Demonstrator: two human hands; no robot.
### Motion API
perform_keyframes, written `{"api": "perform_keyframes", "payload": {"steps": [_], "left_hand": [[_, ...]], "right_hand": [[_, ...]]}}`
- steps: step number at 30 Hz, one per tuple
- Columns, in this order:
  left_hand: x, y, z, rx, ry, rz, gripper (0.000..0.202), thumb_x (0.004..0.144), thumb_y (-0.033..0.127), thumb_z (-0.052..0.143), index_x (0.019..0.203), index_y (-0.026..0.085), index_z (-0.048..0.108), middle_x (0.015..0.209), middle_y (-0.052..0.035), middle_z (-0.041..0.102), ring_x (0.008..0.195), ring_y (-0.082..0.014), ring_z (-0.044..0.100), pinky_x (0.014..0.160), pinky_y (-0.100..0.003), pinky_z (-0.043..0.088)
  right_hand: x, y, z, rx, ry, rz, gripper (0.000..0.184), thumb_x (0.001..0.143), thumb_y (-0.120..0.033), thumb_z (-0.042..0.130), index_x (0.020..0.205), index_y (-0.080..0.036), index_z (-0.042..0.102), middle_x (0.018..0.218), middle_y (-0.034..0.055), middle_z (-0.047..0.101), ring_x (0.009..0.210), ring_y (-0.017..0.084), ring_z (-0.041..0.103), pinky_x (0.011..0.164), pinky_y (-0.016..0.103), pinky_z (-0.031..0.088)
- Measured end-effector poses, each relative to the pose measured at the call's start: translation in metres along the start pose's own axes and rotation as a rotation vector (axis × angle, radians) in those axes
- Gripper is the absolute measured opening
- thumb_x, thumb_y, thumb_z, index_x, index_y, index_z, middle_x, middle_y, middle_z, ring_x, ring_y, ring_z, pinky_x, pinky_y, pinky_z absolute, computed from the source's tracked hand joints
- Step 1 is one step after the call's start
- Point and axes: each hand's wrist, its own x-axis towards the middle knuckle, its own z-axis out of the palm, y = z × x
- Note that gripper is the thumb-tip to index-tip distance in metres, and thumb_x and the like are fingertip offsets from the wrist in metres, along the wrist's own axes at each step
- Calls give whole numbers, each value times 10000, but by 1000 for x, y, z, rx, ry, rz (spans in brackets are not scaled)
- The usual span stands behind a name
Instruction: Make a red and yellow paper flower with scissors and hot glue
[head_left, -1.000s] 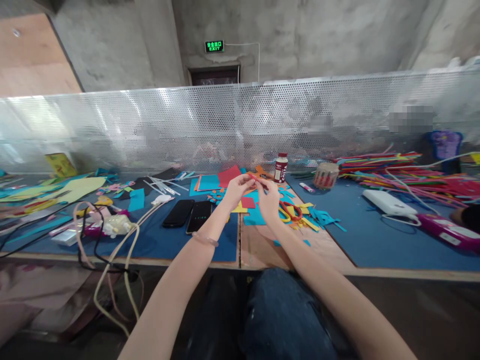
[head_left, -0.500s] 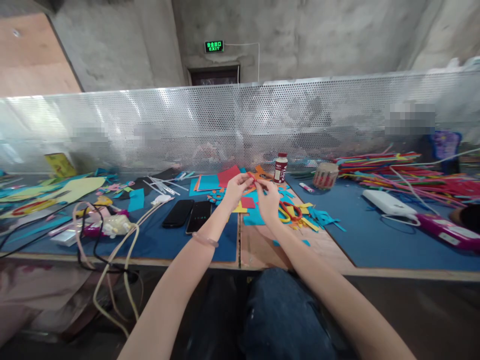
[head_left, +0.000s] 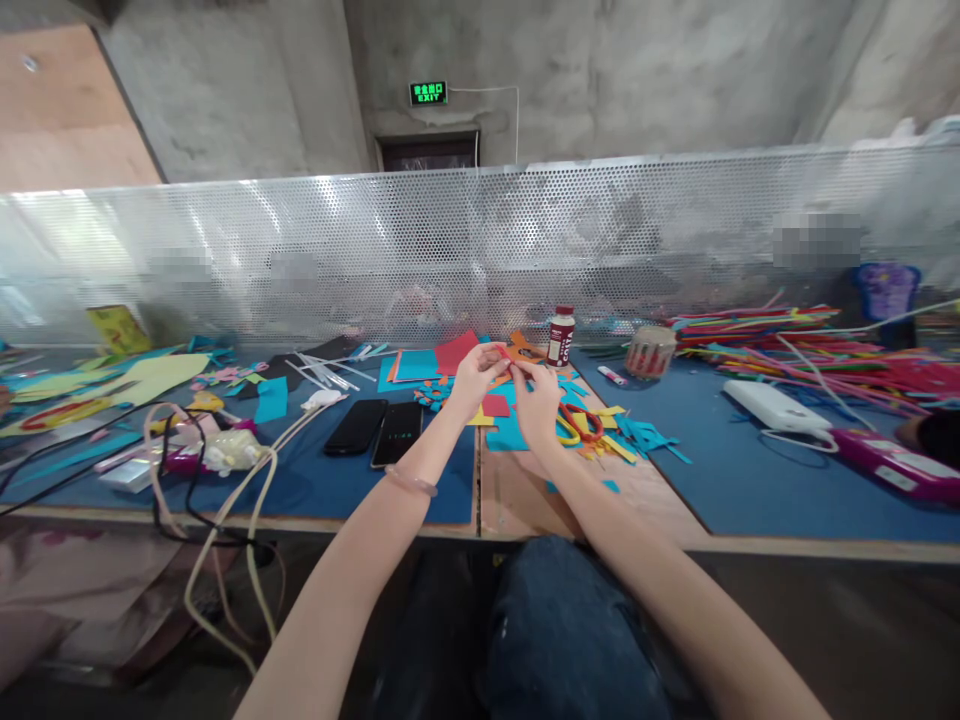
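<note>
Fingertips of my left hand (head_left: 475, 378) and my right hand (head_left: 535, 395) meet over the middle of the table, both closed on a small red piece of paper (head_left: 505, 353). My fingers cover most of it, so its shape is hard to make out. Below the hands lie a red paper square (head_left: 495, 405), yellow paper and a blue sheet (head_left: 508, 436). Scissors with red and yellow handles (head_left: 589, 424) rest just right of my right hand, among yellow and blue scraps. A red sheet (head_left: 454, 354) lies behind my left hand.
Two phones (head_left: 357, 427) lie left of my hands, near pale cables (head_left: 259, 480). A bottle (head_left: 561, 336), a jar (head_left: 650, 352) and a glue stick (head_left: 613, 375) stand or lie behind right. Colourful pipe cleaners (head_left: 817, 365), a white power bank (head_left: 776, 407) and a perforated metal screen (head_left: 540, 240) are farther off.
My fingers have shifted slightly around the small red paper, and a little less of it shows upright. The phone screen nearer my left arm looks brighter. Otherwise the table looks the same.
</note>
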Motion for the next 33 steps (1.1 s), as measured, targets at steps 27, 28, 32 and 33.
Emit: {"api": "perform_keyframes", "payload": {"steps": [27, 28, 32, 33], "left_hand": [[-1, 4, 1, 153, 8, 42, 233, 716, 292, 658, 895, 166, 580, 888, -58, 627, 810, -146, 591, 748, -284, 469], [-1, 4, 1, 155, 13, 39, 241, 715, 300, 661, 898, 166, 580, 895, -60, 629, 808, -145, 592, 746, -284, 468], [-1, 5, 1, 159, 20, 27, 249, 708, 312, 666, 892, 166, 583, 896, -59, 632, 809, -148, 594, 732, -277, 468], [0, 5, 0, 160, 19, 23, 248, 705, 312, 667, 888, 165, 586, 891, -58, 632, 806, -148, 594, 729, -277, 468]], "right_hand": [[-1, 1, 1, 76, -4, 98, 233, 854, -344, 474, 881, -169, 626, 882, 75, 647, 853, 197, 550, 816, 339, 421], [-1, 0, 2, 89, -4, 107, 242, 854, -352, 471, 900, -169, 623, 900, 78, 646, 862, 196, 552, 818, 339, 423], [-1, 3, 4, 134, -13, 150, 270, 843, -384, 477, 912, -172, 629, 911, 80, 654, 866, 201, 566, 824, 349, 428], [-1, 4, 4, 144, -13, 164, 276, 840, -390, 477, 903, -171, 632, 899, 81, 658, 858, 203, 570, 820, 352, 431]]}}
